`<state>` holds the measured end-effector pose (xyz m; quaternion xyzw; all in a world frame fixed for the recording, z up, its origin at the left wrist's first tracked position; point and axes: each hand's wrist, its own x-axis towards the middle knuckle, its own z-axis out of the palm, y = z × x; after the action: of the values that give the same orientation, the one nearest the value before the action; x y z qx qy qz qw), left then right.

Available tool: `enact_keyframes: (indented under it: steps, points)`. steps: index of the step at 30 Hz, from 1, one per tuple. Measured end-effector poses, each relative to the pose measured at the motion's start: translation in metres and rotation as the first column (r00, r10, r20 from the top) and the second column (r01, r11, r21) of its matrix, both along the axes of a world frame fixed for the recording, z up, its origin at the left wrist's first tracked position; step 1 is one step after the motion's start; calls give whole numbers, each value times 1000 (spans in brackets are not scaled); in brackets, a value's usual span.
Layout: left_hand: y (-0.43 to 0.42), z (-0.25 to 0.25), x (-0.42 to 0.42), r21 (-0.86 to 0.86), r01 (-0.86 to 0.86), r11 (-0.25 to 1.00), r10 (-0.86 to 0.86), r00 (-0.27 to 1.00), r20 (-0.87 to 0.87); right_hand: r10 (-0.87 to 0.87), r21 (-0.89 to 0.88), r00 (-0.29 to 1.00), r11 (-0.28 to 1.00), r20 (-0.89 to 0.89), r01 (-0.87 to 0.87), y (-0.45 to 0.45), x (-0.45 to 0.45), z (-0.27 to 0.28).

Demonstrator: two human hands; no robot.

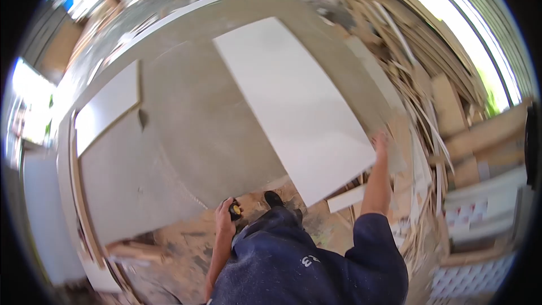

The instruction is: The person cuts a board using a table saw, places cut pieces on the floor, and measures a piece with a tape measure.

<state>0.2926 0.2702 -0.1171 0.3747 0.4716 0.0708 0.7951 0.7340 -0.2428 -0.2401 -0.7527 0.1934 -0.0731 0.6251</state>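
My left hand (226,217) is closed around a small black and yellow tape measure (235,210), held low by my body near the front edge of the grey table. A long white board (293,101) lies slantwise on the table, its near end sticking out past the table's edge. At the board's right-hand corner, my right arm is stretched out and my right hand (381,142) grips the board's edge. Motion blurs those fingers somewhat, and the board hides part of them.
Another white panel (110,107) lies at the table's left. Offcuts and long strips of wood (415,90) are heaped along the right side, below a bright window. The floor (186,243) near my feet is dusty, with scraps on it.
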Motion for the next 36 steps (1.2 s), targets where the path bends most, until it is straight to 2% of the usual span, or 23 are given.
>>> enact_keyframes:
  steps: [1,2,4,5,9,13,15,18,20,21,22,23,24,25,26,27,28,30,31,32,33,34,36]
  points:
    - [-3,5,1,-31,-16,999,16,1000,-18,54,-9,978,998,-203,-57,-1,22,0]
    - [-7,10,2,-16,-118,993,118,993,-24,112,-21,912,991,-396,-131,-2,44,3]
    - [-14,27,5,-1,-67,998,67,994,-82,173,-44,887,976,-428,-212,17,63,5]
    - [-15,29,3,17,-150,989,151,985,-82,181,-52,877,972,-446,-227,21,67,4]
    - [-8,19,-6,50,-202,978,206,975,-79,168,-84,828,965,-536,-250,32,69,10]
    - [2,9,-7,93,-242,966,252,959,-126,56,-201,800,955,-598,-216,42,58,32]
    - [8,5,-8,120,-231,965,243,966,-92,-82,-352,788,919,-610,-177,52,54,51]
    - [18,14,-10,141,-213,967,220,975,-35,-320,-650,838,758,-442,-54,97,36,89]
    - [32,19,-12,132,-220,966,222,975,0,-299,-765,937,641,-183,55,133,26,74]
    - [39,18,-15,244,-188,951,207,977,-53,-241,-826,967,527,80,200,154,18,70]
    - [47,17,-18,350,-148,925,198,974,-112,-220,-828,972,527,86,193,186,-1,79]
    - [56,19,-22,348,-170,922,219,970,-107,-146,-718,985,675,96,170,232,-27,95]
    - [68,22,-25,541,-75,838,207,960,-188,-70,-582,991,803,115,124,275,-46,105]
    - [82,24,-29,699,40,714,215,938,-273,-44,-577,992,810,120,106,307,-57,101]
    - [96,27,-34,702,19,712,241,933,-269,72,-420,977,908,199,19,339,-70,93]
    - [112,29,-39,793,55,607,242,938,-250,169,-254,942,963,290,-95,372,-84,89]
    - [127,30,-48,866,91,492,240,942,-235,192,-250,937,961,292,-119,405,-102,99]
    - [159,26,-63,880,113,462,233,942,-243,451,32,880,887,147,-460,468,-127,134]
    - [176,22,-70,891,151,429,194,948,-254,461,29,873,881,160,-471,498,-138,151]
    - [196,10,-77,894,139,426,199,950,-242,554,39,825,827,116,-561,526,-147,166]
    - [213,-6,-84,914,168,370,197,947,-254,637,50,768,767,69,-640,550,-154,179]
    - [225,-14,-90,928,195,318,194,945,-265,691,52,720,718,62,-694,573,-155,189]
    - [242,-15,-106,933,209,294,213,937,-277,776,43,628,626,53,-778,617,-148,206]
